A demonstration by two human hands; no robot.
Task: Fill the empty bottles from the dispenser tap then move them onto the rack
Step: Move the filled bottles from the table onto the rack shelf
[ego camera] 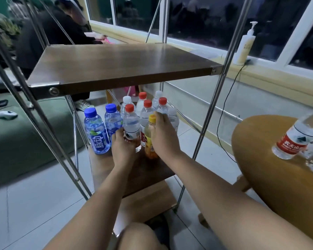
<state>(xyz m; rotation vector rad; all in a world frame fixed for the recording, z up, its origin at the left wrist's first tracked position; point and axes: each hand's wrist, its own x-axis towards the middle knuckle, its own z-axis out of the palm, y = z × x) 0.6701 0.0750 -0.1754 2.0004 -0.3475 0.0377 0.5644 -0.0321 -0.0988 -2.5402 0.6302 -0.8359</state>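
Clear plastic bottle (131, 123) in left hand (122, 147), amber bottle (151, 153) in right hand (163, 136).

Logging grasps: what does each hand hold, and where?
Left hand grips the front red-capped bottle around its labelled lower body; right hand wraps the yellow-capped bottle at its upper body, below the cap.

bottles (134, 116) on rack shelf (148, 170), table (260, 159) right

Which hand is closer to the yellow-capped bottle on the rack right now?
Right. The right hand grips the yellow-capped bottle itself, fingers round its right side. The left hand holds the red-capped bottle just left of it.
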